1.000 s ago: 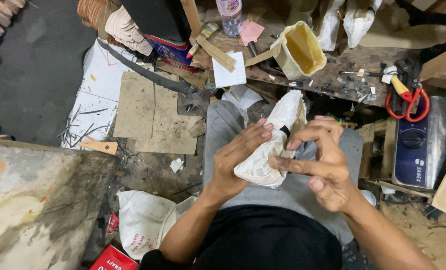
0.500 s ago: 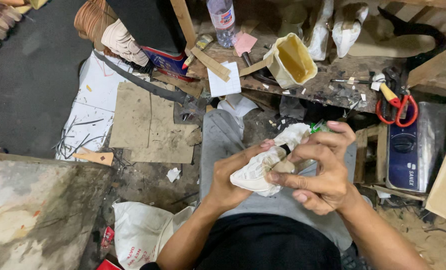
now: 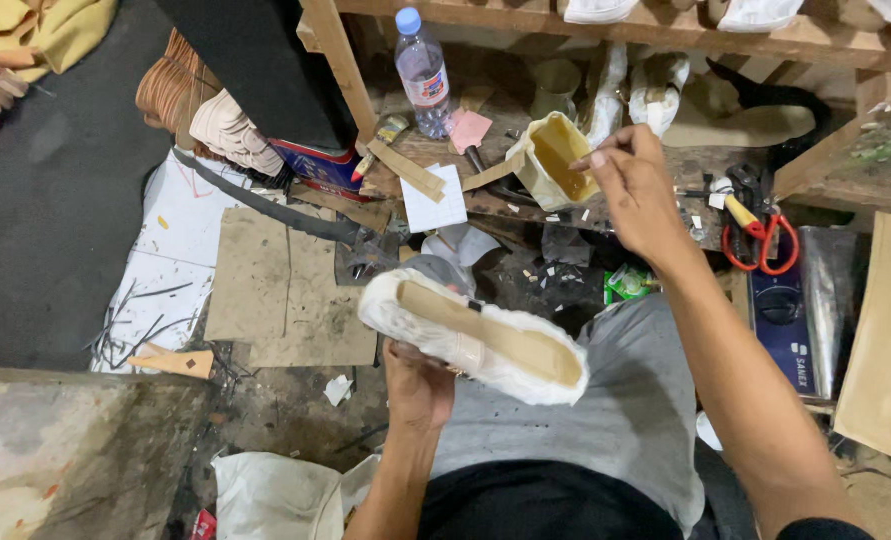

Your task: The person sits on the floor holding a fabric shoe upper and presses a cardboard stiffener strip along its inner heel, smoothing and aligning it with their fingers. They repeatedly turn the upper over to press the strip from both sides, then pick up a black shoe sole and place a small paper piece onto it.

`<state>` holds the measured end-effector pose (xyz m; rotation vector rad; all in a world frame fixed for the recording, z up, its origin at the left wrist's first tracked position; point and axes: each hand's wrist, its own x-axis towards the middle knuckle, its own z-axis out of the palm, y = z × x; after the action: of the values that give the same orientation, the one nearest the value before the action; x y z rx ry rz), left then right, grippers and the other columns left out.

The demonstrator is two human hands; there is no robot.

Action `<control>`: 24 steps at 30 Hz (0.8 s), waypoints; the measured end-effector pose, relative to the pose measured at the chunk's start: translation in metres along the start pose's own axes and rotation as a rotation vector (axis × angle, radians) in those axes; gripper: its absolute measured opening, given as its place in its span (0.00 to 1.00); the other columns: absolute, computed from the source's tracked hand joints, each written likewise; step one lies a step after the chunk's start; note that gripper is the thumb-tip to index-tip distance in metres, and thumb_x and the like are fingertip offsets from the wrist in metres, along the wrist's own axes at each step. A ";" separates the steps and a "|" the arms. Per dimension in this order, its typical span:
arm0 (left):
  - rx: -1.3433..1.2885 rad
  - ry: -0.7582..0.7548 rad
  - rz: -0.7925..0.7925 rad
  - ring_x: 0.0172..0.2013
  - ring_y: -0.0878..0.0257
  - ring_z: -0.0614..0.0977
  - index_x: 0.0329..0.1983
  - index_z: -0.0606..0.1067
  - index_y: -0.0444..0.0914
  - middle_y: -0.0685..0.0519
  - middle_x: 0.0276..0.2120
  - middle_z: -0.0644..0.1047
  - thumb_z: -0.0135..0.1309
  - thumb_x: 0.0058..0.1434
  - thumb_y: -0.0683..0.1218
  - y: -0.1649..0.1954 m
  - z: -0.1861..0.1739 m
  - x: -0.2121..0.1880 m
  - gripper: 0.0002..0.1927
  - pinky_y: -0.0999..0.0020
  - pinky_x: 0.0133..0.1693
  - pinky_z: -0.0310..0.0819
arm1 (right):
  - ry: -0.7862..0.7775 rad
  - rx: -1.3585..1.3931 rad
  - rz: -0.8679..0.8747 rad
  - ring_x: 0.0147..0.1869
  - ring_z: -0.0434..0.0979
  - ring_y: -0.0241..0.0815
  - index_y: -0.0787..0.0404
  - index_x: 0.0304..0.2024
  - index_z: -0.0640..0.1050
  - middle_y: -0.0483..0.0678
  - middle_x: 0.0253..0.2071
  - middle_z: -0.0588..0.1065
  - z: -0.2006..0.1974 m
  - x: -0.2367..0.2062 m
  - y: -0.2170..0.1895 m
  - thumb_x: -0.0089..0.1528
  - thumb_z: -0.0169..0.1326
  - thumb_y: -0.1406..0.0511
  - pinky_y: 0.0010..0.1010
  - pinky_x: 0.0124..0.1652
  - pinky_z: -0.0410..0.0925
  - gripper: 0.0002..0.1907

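left hand: we've got it wrapped under the white shoe upper, sole side up, held over our lap
right hand: fingers pinched together, reaching into the glue pot; can't tell what we're pinching
glue pot: sits near the counter's front edge, yellowish inside
nearby: plastic bottle toward the back, red scissors off to the right

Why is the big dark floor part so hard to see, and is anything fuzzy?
Head view: light falls mainly on the white shoe in the left hand and on the cluttered bench; the dark floor at left gets little light, so detail is lost. The right hand by the glue pot looks fairly sharp; edges bend slightly from the wide lens.
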<state>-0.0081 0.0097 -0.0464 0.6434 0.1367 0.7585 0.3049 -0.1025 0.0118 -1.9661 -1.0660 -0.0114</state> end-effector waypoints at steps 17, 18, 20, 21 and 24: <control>-0.066 0.031 -0.156 0.50 0.52 0.82 0.66 0.67 0.35 0.45 0.52 0.79 0.64 0.58 0.63 -0.013 -0.012 0.007 0.41 0.47 0.54 0.79 | -0.219 -0.326 0.024 0.66 0.68 0.59 0.63 0.36 0.85 0.58 0.61 0.74 0.001 0.013 -0.015 0.72 0.38 0.47 0.50 0.64 0.60 0.32; -0.038 0.045 -0.153 0.50 0.54 0.82 0.66 0.68 0.33 0.46 0.52 0.79 0.64 0.58 0.63 -0.018 -0.007 0.009 0.42 0.51 0.53 0.79 | -0.148 -0.125 0.028 0.64 0.72 0.56 0.66 0.32 0.82 0.57 0.60 0.77 -0.011 -0.003 -0.032 0.73 0.38 0.49 0.46 0.63 0.64 0.33; 0.008 0.065 -0.126 0.50 0.57 0.82 0.64 0.70 0.31 0.47 0.53 0.79 0.67 0.58 0.62 -0.025 0.000 0.009 0.41 0.58 0.52 0.78 | -0.031 0.341 0.092 0.54 0.78 0.51 0.61 0.57 0.77 0.60 0.44 0.78 -0.030 -0.041 -0.070 0.73 0.37 0.50 0.44 0.62 0.65 0.27; 0.024 0.058 -0.108 0.50 0.59 0.82 0.63 0.70 0.31 0.49 0.53 0.79 0.68 0.58 0.61 -0.029 0.005 0.011 0.40 0.61 0.52 0.78 | 0.033 0.370 -0.070 0.62 0.74 0.52 0.63 0.52 0.78 0.61 0.53 0.75 -0.035 -0.061 -0.091 0.76 0.36 0.50 0.43 0.66 0.63 0.27; 0.048 0.021 -0.080 0.51 0.62 0.82 0.61 0.71 0.32 0.51 0.52 0.79 0.71 0.55 0.59 -0.033 0.015 0.014 0.39 0.64 0.53 0.78 | 0.168 0.257 -0.273 0.74 0.66 0.56 0.61 0.52 0.79 0.61 0.67 0.69 -0.030 -0.100 -0.138 0.76 0.34 0.46 0.46 0.72 0.57 0.31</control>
<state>0.0272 -0.0061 -0.0525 0.6720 0.1997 0.6871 0.1589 -0.1560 0.0872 -1.5526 -1.1558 -0.1765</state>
